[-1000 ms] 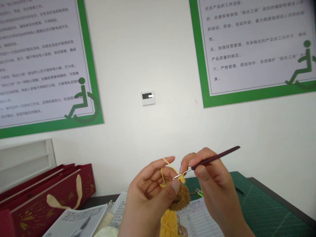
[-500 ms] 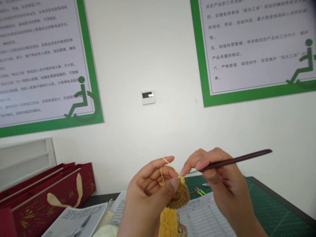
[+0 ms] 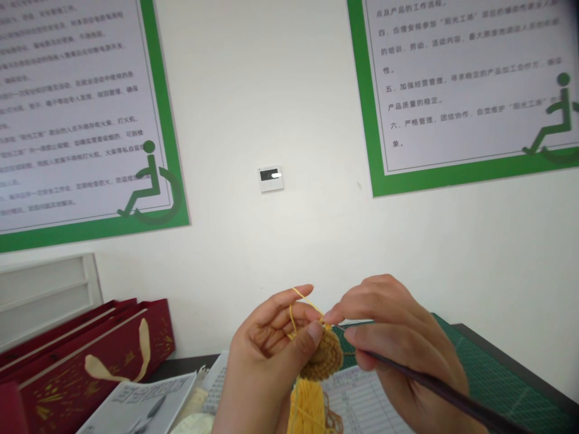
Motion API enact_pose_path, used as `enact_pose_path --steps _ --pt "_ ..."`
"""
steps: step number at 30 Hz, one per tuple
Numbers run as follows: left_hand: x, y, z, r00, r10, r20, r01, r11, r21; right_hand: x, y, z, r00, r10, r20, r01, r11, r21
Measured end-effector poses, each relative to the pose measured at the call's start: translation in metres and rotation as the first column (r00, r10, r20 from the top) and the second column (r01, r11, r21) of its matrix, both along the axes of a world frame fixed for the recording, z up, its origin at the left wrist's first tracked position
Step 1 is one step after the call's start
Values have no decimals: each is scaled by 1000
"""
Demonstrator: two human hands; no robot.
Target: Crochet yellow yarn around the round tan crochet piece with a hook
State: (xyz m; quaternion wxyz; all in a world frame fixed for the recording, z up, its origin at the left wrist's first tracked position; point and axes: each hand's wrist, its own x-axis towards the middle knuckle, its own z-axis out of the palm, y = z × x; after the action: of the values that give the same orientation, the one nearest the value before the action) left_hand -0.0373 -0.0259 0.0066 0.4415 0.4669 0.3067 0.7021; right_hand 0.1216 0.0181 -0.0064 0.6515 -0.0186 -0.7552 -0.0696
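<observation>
My left hand [image 3: 275,349] pinches a round brown crochet piece [image 3: 326,357] between thumb and fingers. Yellow yarn [image 3: 304,296] loops over its raised index finger and runs down to the top edge of the piece. My right hand [image 3: 398,337] is closed on a crochet hook with a dark handle [image 3: 434,386], which slants down to the right. The hook's thin metal shaft points left at the yellow stitches on the piece's edge; its tip is hidden by fingers and yarn. Below the piece hangs or lies a yellow yarn skein [image 3: 308,405], with brown yarn [image 3: 333,419] beside it.
A green cutting mat [image 3: 488,367] covers the right side of the dark table. A printed form [image 3: 357,395] lies under my hands. Dark red gift bags [image 3: 122,355] and a printed sheet [image 3: 140,404] are at the left. Behind stands a white wall [image 3: 289,241] with framed posters.
The hook's handle has swung from pointing up right to pointing down right as my right hand turned. My left hand and the crochet piece have shifted slightly left.
</observation>
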Motion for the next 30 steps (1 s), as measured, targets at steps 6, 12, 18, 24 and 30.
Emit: enact_pose_path --steps 6,12,18,24,30 --pt "-4 0 -1 995 -90 39 91 996 -12 -9 2 -2 997 14 -75 -11 999 43" --pt "-5 1 -1 986 -150 73 152 988 -26 -23 12 -10 973 124 -193 -94 983 159" --pt "-2 1 -2 985 -138 102 142 989 -39 -35 22 -20 950 151 -273 -123 985 117" --pt "10 -2 -1 994 -18 112 13 999 47 -40 21 -24 921 -76 -382 109 992 66" --pt "18 -3 2 992 114 50 -119 986 113 -36 8 -21 930 -75 -360 100 994 52"
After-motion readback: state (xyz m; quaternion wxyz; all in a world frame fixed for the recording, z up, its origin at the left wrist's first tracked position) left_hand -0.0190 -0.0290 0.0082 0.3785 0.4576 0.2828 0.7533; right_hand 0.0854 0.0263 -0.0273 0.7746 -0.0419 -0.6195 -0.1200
